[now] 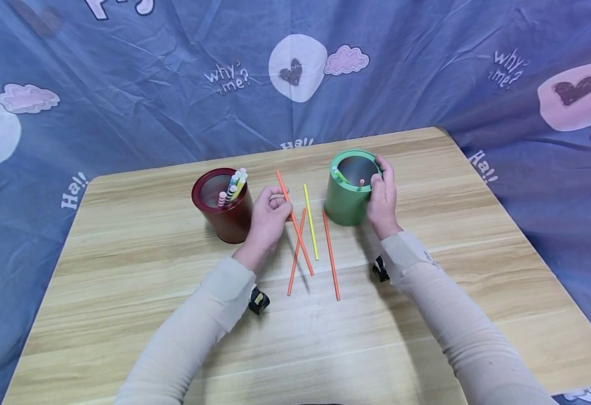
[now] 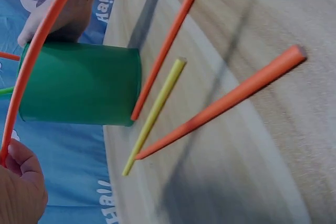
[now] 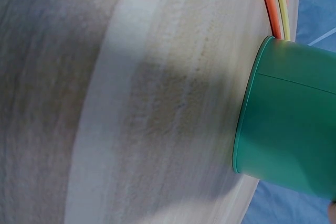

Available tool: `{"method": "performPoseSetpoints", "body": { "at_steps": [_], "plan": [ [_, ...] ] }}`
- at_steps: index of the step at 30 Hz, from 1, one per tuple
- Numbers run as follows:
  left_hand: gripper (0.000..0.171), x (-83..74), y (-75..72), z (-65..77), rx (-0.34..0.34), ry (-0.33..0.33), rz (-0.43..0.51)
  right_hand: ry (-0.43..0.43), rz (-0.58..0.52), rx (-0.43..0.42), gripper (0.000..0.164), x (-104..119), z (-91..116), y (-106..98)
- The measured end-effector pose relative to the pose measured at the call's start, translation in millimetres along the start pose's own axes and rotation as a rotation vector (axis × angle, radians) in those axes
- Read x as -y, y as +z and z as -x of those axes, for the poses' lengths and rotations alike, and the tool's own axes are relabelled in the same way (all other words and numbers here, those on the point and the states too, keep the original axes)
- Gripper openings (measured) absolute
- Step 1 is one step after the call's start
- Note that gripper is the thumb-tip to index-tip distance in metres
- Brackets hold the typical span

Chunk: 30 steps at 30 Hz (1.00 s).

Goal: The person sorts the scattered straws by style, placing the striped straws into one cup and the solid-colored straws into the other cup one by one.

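Observation:
My left hand (image 1: pixel 269 216) pinches an orange straw (image 1: pixel 303 245) near its upper part, between thumb and fingers. In the head view it slants over the table, crossing above another orange straw (image 1: pixel 292 276). A yellow straw (image 1: pixel 310 225) and one more orange straw (image 1: pixel 331 259) lie between that hand and the green can (image 1: pixel 346 208). My right hand (image 1: pixel 384 197) grips the can's right side, thumb near the rim. Inside the can a green straw (image 1: pixel 340 175) and an orange straw tip (image 1: pixel 362 182) show. In the right wrist view only the can's lower part (image 3: pixel 289 114) appears.
Left of my left hand stands a dark red can (image 1: pixel 229 225) holding several striped straws (image 1: pixel 233 188). The wooden table (image 1: pixel 123 270) ends at a blue printed cloth (image 1: pixel 174 112) behind. A small black device (image 1: pixel 259 301) sits below each wrist.

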<state>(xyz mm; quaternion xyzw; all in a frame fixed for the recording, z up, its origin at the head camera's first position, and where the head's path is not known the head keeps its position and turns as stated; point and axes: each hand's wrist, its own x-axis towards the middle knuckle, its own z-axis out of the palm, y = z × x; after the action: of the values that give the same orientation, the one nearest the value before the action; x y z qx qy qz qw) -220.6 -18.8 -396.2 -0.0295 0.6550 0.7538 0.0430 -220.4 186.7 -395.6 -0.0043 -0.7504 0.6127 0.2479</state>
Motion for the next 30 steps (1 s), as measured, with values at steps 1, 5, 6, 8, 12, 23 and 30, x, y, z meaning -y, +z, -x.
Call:
{"method": "performPoseSetpoints", "body": {
  "at_steps": [1, 5, 6, 8, 12, 23, 30],
  "plan": [
    [0.036, -1.8, 0.7, -0.1, 0.001, 0.009, -0.005, -0.001, -0.002, -0.001, 0.049, 0, 0, 0],
    [0.036, -6.9, 2.8, -1.1, -0.005, 0.048, -0.014, 0.001, 0.0, -0.001, 0.049, 0, 0, 0],
    [0.036, -7.5, 3.3, -1.4, -0.01, 0.056, -0.013, 0.002, 0.0, -0.001, 0.049, 0, 0, 0],
    [0.036, -8.5, 3.8, -1.9, -0.025, 0.074, -0.01, 0.002, 0.002, 0.0, 0.049, 0, 0, 0],
    [0.036, -10.4, 4.4, -1.4, -0.052, 0.118, 0.005, 0.001, 0.005, 0.002, 0.049, 1, 0, 0],
    [0.033, -17.7, 3.9, -0.1, -0.046, 0.308, -0.037, 0.009, 0.006, -0.006, 0.049, 0, 0, 0],
    [0.032, -22.6, 4.7, 0.6, -0.072, 0.383, -0.038, 0.003, 0.013, -0.002, 0.049, 0, 0, 0]
  ]
}}
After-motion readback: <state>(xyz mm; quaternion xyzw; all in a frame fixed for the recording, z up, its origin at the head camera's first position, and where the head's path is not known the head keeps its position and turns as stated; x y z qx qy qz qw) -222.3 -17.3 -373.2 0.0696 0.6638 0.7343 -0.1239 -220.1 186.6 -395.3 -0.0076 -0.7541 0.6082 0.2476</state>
